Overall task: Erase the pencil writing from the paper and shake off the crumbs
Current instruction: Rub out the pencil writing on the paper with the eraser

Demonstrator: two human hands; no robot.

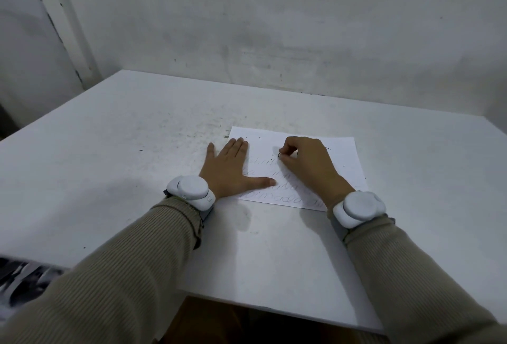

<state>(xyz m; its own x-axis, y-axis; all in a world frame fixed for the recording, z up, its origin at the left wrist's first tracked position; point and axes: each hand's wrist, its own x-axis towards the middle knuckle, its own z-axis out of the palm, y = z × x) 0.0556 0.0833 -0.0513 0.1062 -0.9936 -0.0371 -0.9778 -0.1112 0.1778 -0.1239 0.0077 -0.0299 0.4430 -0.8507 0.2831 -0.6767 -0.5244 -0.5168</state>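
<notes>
A white sheet of paper (345,157) lies on the white table (137,135), with faint pencil lines of writing across its lower half and a few dark crumbs near its top edge. My left hand (230,168) lies flat with spread fingers on the sheet's left edge, thumb pointing right over the writing. My right hand (304,160) has its fingers curled and pinches a small eraser (279,155), mostly hidden by the fingertips, against the paper above the written lines.
The table meets a grey wall (274,28) at the back. Dark specks are scattered on the tabletop left of the paper. The table's near edge (247,306) runs just in front of me. Both wrists carry white bands.
</notes>
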